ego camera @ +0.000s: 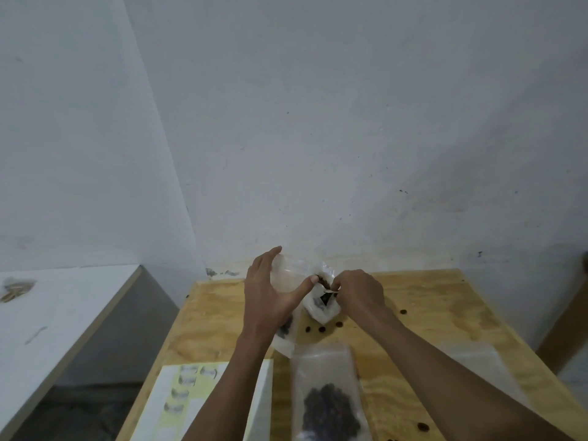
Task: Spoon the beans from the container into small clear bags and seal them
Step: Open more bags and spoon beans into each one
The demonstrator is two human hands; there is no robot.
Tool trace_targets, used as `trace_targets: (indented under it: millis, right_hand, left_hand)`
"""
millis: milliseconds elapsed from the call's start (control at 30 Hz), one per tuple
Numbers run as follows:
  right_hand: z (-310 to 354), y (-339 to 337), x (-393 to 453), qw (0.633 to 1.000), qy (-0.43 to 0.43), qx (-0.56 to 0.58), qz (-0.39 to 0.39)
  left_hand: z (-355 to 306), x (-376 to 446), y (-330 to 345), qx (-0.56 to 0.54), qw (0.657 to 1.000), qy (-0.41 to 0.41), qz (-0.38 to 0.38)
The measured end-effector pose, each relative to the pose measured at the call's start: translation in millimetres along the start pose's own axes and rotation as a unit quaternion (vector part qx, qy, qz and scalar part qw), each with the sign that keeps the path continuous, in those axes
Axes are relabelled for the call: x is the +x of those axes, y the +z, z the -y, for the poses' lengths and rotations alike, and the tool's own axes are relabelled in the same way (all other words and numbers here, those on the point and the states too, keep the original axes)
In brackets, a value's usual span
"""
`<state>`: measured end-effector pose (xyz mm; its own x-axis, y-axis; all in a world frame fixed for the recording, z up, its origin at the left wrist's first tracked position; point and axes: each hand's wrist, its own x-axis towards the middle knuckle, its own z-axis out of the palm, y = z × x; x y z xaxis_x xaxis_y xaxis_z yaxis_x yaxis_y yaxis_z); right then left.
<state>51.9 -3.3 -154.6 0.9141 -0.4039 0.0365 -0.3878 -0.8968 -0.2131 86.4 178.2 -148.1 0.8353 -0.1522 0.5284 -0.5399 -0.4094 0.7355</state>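
Yellow label sheet lies on wooden table.

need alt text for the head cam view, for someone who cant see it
Over a plywood table against a white wall, a person's left hand holds a small clear bag open while the right hand tips a spoon of dark beans toward it. A filled bag of beans lies nearer the camera, loose beans dot the wood, and a sticker sheet lies at left.

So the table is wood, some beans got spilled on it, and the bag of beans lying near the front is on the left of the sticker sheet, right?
Almost. The bag lies to the right of the sticker sheet, not the left; the head view shows this. The rest holds: the table is wood, and loose beans lie spilled on it.
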Motion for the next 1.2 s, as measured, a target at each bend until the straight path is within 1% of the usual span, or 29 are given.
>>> trace_targets:
  millis: [67, 133, 167, 200, 233, 267, 300, 333, 367, 433, 500, 600, 700, 800, 900, 967, 1033, 1200]
  right_hand:
    - [-3.5, 5.3, -0.6, 0.999, 0.000, 0.036, 0.005]
    - [-6.2, 3.6, -2.6, 0.996, -0.005, 0.081, -0.027]
    - [-6.4, -0.5, -4.2, 0.990, -0.007, 0.130, -0.055]
    - [-5.5, -7.8, -6.7, 0.974, -0.011, 0.212, -0.074]
    - [-3.0, -18.6, -10.1, 0.945, -0.019, 0.319, -0.077]
    - [1.1, -32.6, -14.9, 0.903, -0.026, 0.426, -0.056]
    - [5.7, -47.8, -20.8, 0.859, -0.033, 0.511, -0.015]
    - [9.7, -61.7, -26.7, 0.822, -0.046, 0.567, 0.028]
    - [12.4, -73.2, -31.6, 0.805, -0.062, 0.587, 0.057]
    - [16.7, -88.5, -40.4, 0.811, -0.101, 0.571, 0.076]
    - [18.7, -96.0, -47.0, 0.821, -0.126, 0.554, 0.063]
    - [17.7, -106.1, -55.7, 0.833, -0.124, 0.540, 0.002]
    - [13.5, -116.3, -65.1, 0.849, -0.122, 0.507, -0.084]
    - [9.1, -123.5, -74.9, 0.833, -0.131, 0.519, -0.138]
    - [9.0, -128.6, -86.1, 0.829, -0.152, 0.520, -0.140]
    - [10.2, -131.1, -92.7, 0.826, -0.163, 0.522, -0.137]
    - [11.3, -134.4, -98.1, 0.812, -0.163, 0.541, -0.143]
    - [15.2, -141.5, -105.1, 0.791, -0.159, 0.570, -0.154]
  left_hand:
    - [-0.6, -1.8, 0.2, -0.002, 1.000, 0.005, 0.002]
    - [-1.4, -3.5, -0.8, -0.002, 1.000, 0.014, 0.002]
    - [-2.1, -3.9, -1.3, -0.003, 1.000, 0.018, 0.001]
    - [-2.5, -4.1, -1.2, -0.005, 1.000, 0.021, -0.001]
    - [-3.0, -3.8, -0.8, -0.008, 1.000, 0.024, -0.004]
    - [-4.3, -3.6, -0.3, -0.010, 1.000, 0.027, -0.008]
    - [-5.9, -3.3, 0.5, -0.011, 0.999, 0.028, -0.013]
    - [-8.2, -3.3, 1.3, -0.013, 0.999, 0.030, -0.018]
    - [-11.4, -3.3, 1.6, -0.017, 0.999, 0.031, -0.023]
    - [-19.6, -3.5, 0.2, -0.024, 0.999, 0.031, -0.020]
    - [-27.7, -4.4, -3.5, -0.035, 0.999, 0.034, -0.007]
    - [-43.9, -7.9, -13.4, -0.053, 0.997, 0.050, 0.010]
    - [-62.8, -11.7, -24.8, -0.140, 0.990, 0.034, 0.001]
    - [-78.0, -8.0, -35.7, -0.272, 0.962, -0.004, -0.004]
    - [-95.6, -5.3, -43.0, -0.357, 0.933, -0.037, -0.003]
    - [-106.8, -5.5, -46.4, -0.375, 0.926, -0.037, -0.005]
    - [-114.6, -5.8, -49.2, -0.374, 0.927, -0.027, 0.001]
    - [-122.7, -6.8, -51.9, -0.380, 0.924, -0.035, 0.035]
